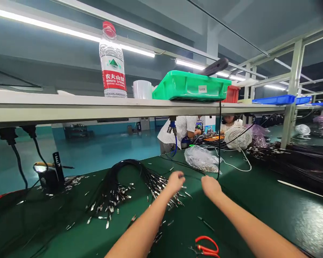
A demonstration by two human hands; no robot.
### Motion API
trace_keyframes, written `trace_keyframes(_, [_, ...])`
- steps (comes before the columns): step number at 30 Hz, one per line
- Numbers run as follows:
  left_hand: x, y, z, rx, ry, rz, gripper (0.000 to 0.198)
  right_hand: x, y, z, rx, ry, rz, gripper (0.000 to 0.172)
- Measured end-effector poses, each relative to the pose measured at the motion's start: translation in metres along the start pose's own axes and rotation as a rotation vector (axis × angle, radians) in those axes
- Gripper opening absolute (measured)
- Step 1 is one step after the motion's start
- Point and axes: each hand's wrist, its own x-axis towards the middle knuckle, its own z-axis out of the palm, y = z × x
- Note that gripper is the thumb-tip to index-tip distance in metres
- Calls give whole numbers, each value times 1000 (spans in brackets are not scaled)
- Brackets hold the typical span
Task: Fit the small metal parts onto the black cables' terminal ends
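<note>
My left hand [175, 182] is closed over the green worktop [183, 229], with a dark bit of cable showing at its fingertips. To its right, my right hand [211, 187] is closed too, its fingers mostly turned away. A thin black cable [192, 176] runs faintly between the two hands. Just left of my left hand lies a bent bundle of black cables [129, 163], many ending in silvery metal connectors [158, 184]. Nearer me are red-handled cutters [208, 245] and a thin pen-like tool [206, 223].
A clear plastic bag [200, 157] and a white fan [238, 138] stand farther back. Overhead, a shelf [140, 107] carries a water bottle [113, 64] and a green bin [193, 86]. Black cables [293, 168] pile up at right. Another person [177, 130] works beyond the bench.
</note>
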Motion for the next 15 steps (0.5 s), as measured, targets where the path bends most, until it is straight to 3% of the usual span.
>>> trace_keyframes(2, [-37,-27,8,128,-91,22,20,8,3,34,-17,-65,0,18])
trace_keyframes(5, [-93,-56,8,278,-229,82,22,15,11,67,-38,-102,-25,17])
trace_keyframes(7, [-118,-67,5,443,-426,156,21,23,12,73,-43,-81,-57,18])
trace_keyframes(9, [-129,-76,6,520,-520,191,16,38,11,65,-37,-36,-75,21])
trace_keyframes(11, [-133,-85,14,503,-470,133,22,58,11,51,-25,12,-67,25])
trace_keyframes(13, [-134,-94,25,474,-350,31,40,74,17,37,-12,49,-41,27])
trace_keyframes(15, [-137,-100,34,451,-240,-1,44,81,27,29,2,86,-20,26])
